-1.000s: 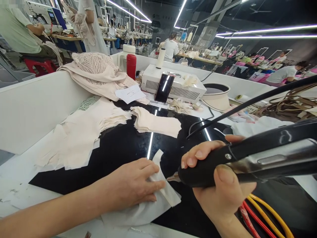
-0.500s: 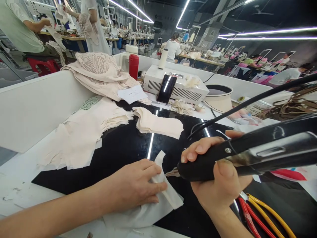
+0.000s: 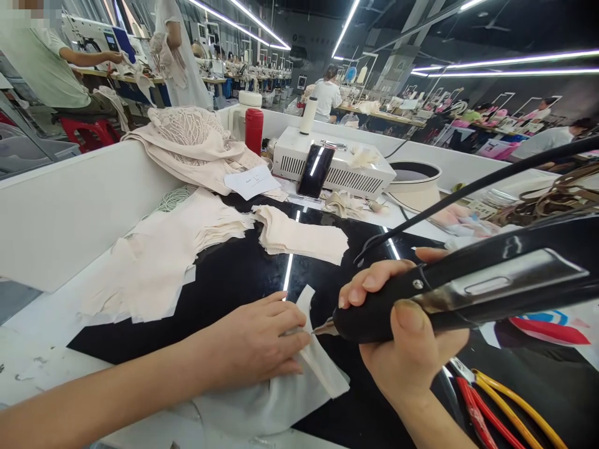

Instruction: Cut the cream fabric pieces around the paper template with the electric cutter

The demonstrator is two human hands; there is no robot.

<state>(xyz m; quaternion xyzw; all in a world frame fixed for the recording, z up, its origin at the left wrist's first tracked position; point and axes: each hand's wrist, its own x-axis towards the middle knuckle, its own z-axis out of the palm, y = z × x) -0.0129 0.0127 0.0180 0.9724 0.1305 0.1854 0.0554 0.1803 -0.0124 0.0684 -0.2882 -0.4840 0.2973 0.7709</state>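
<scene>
Nearby, the right hand [image 3: 407, 340] has its fingers wrapped round a black tool [image 3: 500, 280], its tip at the edge of a pale cloth [image 3: 322, 368] on the bench [image 3: 42, 362]. Bent fingers of the left hand [image 3: 262, 340] lie over that cloth; whether they pinch it, I cannot tell. Beyond are a big stack [image 3: 150, 262] and a small stack [image 3: 304, 238], then a phone [image 3: 316, 171] propped before a white box [image 3: 349, 178].

Handheld tool [image 3: 468, 262] is showing black with silver-coloured plate [image 3: 528, 274]. Foreground fabric [image 3: 322, 368] is showing plain off-white; stacked pieces [image 3: 309, 238], pale cream. Handles [image 3: 475, 408] are presenting red and yellow. Bottle [image 3: 253, 132] is showing red. Garment [image 3: 187, 130] is displaying beige, branching lace pattern.
</scene>
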